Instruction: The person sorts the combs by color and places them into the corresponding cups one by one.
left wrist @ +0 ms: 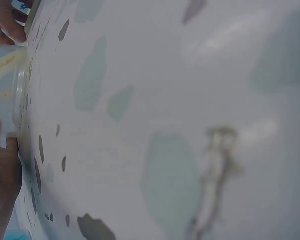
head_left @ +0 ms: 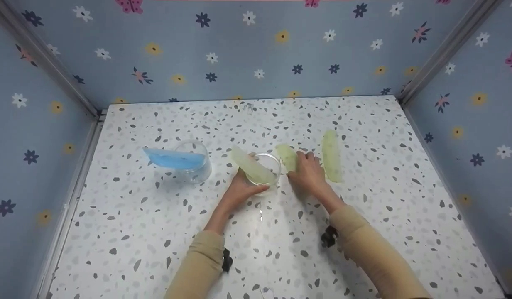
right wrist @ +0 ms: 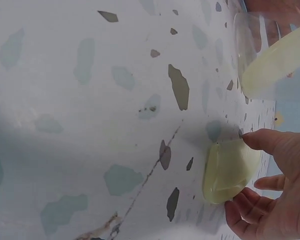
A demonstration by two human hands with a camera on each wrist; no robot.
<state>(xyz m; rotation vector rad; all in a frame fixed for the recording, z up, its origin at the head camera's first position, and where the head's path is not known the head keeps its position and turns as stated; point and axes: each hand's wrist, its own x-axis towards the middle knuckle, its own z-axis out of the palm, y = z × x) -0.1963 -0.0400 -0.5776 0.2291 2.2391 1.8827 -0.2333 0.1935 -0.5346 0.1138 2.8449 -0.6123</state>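
Note:
Near the middle of the table, my left hand (head_left: 238, 192) holds a clear cup (head_left: 274, 162), thumb and fingers around its sides. A pale yellow-green translucent strip (head_left: 249, 165) leans inside it, its upper end sticking out past the rim; in the left wrist view this strip (left wrist: 5, 62) shows a finely toothed edge, like a comb. To the right of the cup, my right hand (head_left: 309, 174) grips a similar pale strip (right wrist: 227, 172) lying on the table, thumb on one side and curled fingers on the other. Part of that strip is hidden under the hand.
Another pale yellow-green strip (head_left: 331, 158) lies right of my right hand. On the left, a second clear cup (head_left: 201, 174) has a blue strip (head_left: 172, 159) leaning out of it to the left. Flowered panels (head_left: 256, 50) enclose the speckled table (head_left: 156, 249) at back and sides.

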